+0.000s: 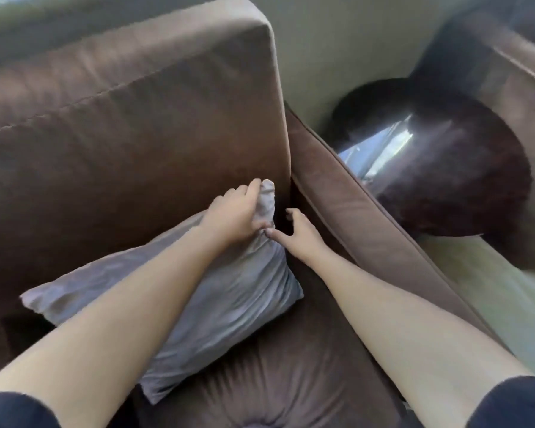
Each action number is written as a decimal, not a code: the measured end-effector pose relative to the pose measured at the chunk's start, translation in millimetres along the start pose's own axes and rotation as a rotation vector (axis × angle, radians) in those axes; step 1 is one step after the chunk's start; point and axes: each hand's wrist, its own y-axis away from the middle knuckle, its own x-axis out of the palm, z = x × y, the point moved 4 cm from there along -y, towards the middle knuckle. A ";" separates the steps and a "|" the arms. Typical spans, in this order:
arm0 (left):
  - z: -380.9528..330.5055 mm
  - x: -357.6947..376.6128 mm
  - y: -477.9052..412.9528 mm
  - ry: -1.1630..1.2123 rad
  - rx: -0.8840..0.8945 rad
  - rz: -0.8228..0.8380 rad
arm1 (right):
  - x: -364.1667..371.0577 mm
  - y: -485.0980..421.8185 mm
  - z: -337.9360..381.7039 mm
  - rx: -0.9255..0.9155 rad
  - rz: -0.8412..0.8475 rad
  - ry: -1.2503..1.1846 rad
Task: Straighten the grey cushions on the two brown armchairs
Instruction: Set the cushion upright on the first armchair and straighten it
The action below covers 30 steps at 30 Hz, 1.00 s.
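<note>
- Grey cushion (229,291): lies tilted on the seat of the brown armchair (121,125), leaning against the back cushion; its upper corner stands close to the gap between back cushion and right armrest (368,217)
- Left hand (232,217): fingers closed around the upper corner of the cushion, fabric bunched in the grip
- Right hand (297,233): fingers spread and curled, not closed; thumb touching the cushion just below the gripped corner, fingertips at the dark gap beside the armrest
- Round dark side table (460,168): stands just beyond the armrest, glossy top reflecting light
- Second brown armchair (513,72): partly visible at the upper right, past the table; image blurred there
</note>
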 end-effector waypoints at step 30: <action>39.1 -35.7 -81.9 0.129 -0.065 0.203 | 116.7 43.9 -167.0 0.079 0.101 0.107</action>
